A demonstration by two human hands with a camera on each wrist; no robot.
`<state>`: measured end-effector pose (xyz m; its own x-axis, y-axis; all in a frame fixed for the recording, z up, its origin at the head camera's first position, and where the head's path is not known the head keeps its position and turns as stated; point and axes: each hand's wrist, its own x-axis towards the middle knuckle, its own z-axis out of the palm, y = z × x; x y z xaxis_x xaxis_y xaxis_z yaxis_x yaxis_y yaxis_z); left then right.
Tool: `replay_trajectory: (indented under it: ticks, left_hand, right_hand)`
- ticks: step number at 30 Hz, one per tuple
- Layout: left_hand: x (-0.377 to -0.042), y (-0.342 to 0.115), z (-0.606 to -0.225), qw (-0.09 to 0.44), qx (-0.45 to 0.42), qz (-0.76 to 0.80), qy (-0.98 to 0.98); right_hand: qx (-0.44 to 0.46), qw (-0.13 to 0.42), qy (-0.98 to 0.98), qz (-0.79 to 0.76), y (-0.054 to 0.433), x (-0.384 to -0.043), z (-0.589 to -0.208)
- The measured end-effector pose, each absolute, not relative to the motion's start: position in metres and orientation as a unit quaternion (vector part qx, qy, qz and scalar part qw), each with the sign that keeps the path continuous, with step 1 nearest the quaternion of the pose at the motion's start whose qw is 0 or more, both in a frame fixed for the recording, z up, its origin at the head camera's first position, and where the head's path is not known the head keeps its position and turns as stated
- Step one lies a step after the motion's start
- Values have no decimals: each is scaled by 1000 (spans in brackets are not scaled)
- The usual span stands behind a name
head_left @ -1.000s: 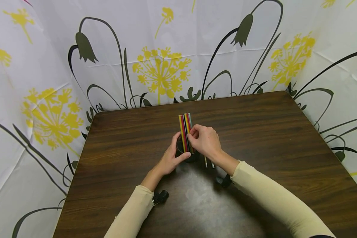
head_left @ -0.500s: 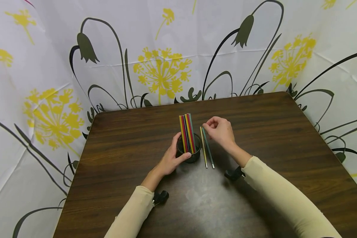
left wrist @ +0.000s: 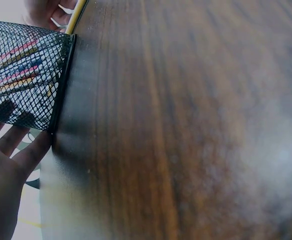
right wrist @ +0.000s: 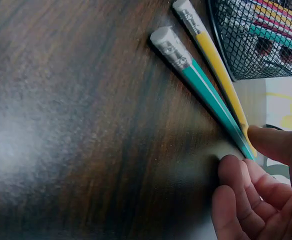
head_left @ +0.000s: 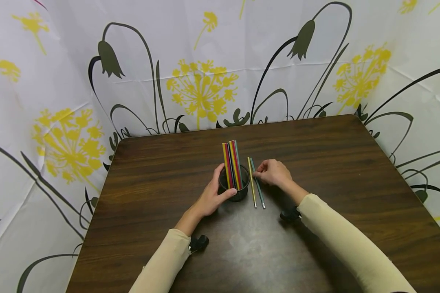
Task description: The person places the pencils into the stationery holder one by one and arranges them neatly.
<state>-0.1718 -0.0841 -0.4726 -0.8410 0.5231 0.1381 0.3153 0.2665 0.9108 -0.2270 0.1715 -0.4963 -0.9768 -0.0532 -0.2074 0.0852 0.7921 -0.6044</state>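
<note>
My left hand (head_left: 210,197) grips a black mesh pencil cup (head_left: 244,192) from its left side, thumb across the near rim. Several colored pencils (head_left: 232,162) stand bunched in the cup, leaning to one side. On the table just right of it lie a yellow pencil (head_left: 251,185) and a green pencil (right wrist: 211,97), side by side with eraser ends toward me. My right hand (head_left: 275,173) is down at the green pencil, thumb and curled fingers on either side of it near its far half. In the right wrist view the thumb overlaps the yellow pencil's edge.
The dark wood-grain table (head_left: 161,162) reaches to a white flower-printed curtain (head_left: 146,93) at the back and sides. Black wrist cameras sit at my left wrist (head_left: 199,243) and right wrist (head_left: 290,214).
My right hand has left the pencils in the cup, moved right to the far ends of the two lying pencils, then lowered toward me along the green one. The left hand stays on the cup.
</note>
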Motion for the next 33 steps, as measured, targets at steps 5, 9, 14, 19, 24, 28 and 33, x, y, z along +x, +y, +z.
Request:
replay_trajectory:
  ticks: [5,9,14,19,24,28,33]
  left_hand:
    - [-171,-84,-472,97,268,548,787]
    - [-172,-84,-472,93,271,546,787]
    - [-172,-84,-473,86,267,532,799]
    - [-171,-84,-473,87,264,527,803]
    - [-171,-84,-472,89,263,529,802]
    - [-171,-84,-473,89,261,528,803]
    - [-181,-87,-498,81,261,526,805]
  right_hand:
    - [1,103,951,-291,170,-227,-494]
    - [2,104,958,-266,168,-227,-491]
    - [5,109,967,-229,167,-227,-487]
    - [11,116,970,-214,168,-225,-485]
    - [10,116,967,-226,169,-224,-484]
    - [7,125,960,-248,173,-223,-482]
    - [16,128,950,-284,178,-221,-477]
